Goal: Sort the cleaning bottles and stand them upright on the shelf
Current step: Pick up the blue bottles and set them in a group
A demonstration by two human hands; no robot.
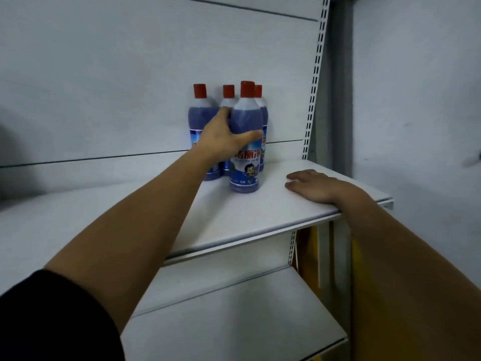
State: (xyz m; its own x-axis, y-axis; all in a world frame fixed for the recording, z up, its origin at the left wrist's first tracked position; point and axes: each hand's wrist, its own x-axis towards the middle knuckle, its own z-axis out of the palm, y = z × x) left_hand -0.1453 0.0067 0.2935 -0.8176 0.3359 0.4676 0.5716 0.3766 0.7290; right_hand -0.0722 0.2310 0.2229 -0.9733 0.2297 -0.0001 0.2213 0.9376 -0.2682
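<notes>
Four cleaner bottles (pixel 200 113) are seen upright on the shelf (pixel 260 212), the front bottle (pixel 246 118) clasped in the left hand (pixel 223 136), three just behind it, the right hand (pixel 315 186) laid flat alongside; little seems left.

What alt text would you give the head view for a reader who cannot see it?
The left hand grips the front red-capped blue cleaning bottle standing upright on a white shelf, three matching bottles behind it. The right hand rests flat near the shelf's edge.
</notes>
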